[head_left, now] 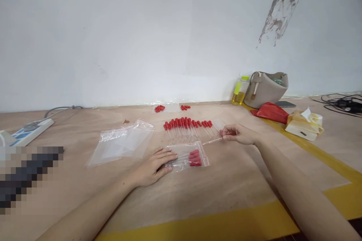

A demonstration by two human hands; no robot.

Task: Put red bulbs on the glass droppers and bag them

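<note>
The left hand (155, 165), thumb apart from fingers, lies on the zip-lock bag (183, 149) with bagged droppers (195, 158) already inside; right of this bag, the right hand (237, 134) pinches a single red-bulb dropper (212, 141); behind the bag, loose droppers (182, 122) are not yet bagged.

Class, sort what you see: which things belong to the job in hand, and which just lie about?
Seemingly the job: filled bag under left hand, dropper in right hand, row of droppers, clear bags.
Seemingly lying about: bottle, grey handbag, tissue pack, power strip, cables.
</note>
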